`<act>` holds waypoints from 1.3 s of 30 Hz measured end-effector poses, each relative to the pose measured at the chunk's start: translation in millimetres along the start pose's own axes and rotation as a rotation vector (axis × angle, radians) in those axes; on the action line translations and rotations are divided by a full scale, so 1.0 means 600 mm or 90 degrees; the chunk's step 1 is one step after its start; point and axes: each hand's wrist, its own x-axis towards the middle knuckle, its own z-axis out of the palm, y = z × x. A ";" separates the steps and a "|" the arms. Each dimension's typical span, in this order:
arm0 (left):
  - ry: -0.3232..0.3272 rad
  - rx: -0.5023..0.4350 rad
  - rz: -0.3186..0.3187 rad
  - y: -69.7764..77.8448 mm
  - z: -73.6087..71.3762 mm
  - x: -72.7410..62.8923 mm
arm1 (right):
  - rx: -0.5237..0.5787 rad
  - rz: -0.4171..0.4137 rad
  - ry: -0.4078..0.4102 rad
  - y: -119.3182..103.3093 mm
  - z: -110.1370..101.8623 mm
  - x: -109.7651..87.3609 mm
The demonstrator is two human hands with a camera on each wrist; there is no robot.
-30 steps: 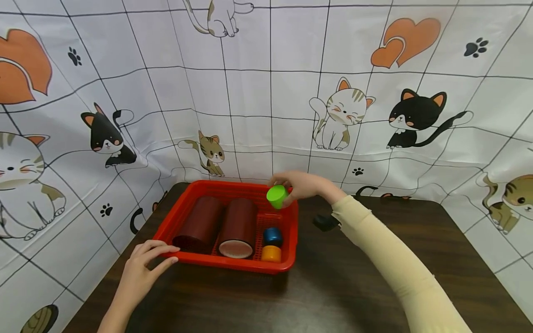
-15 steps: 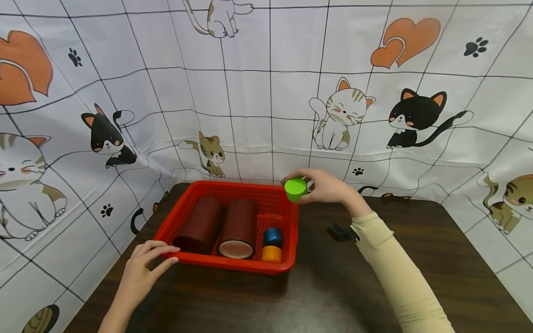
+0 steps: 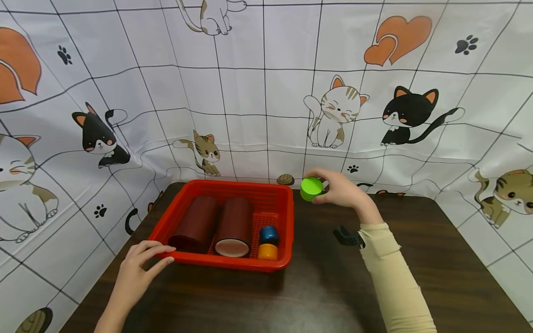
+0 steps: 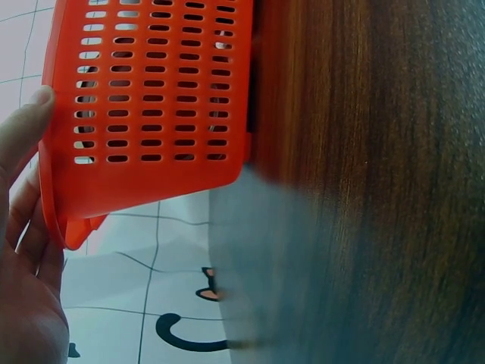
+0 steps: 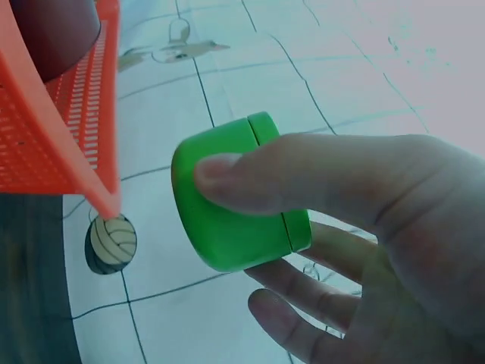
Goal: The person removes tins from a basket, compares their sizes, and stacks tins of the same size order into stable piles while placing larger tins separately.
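Note:
My right hand (image 3: 341, 188) holds a small green jar (image 3: 311, 188) in the air, just beyond the right rim of the red plastic basket (image 3: 233, 262). In the right wrist view the thumb lies along the side of the green jar (image 5: 227, 201), fingers behind it; a seam runs around it near one end. My left hand (image 3: 135, 273) pinches the basket's front left corner; the left wrist view shows the thumb (image 4: 30, 117) and fingers on either side of the rim. Two dark red cylinders (image 3: 195, 222) lie side by side in the basket, beside a blue jar (image 3: 269, 235) and an orange jar (image 3: 268, 252).
The basket stands on a dark wooden table (image 3: 333, 286). White sheeting (image 3: 287, 92) printed with cats and hearts hangs behind the table and along its sides. A black strap (image 3: 347, 237) sticks out at the right wrist.
My right hand has carried the green jar rightward, from above the basket's right end to outside its rim. The left hand keeps its grip on the corner, and the head view has shifted slightly.

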 end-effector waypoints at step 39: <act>0.002 0.005 -0.002 -0.001 0.001 0.000 | -0.022 0.090 0.095 0.116 0.113 -0.040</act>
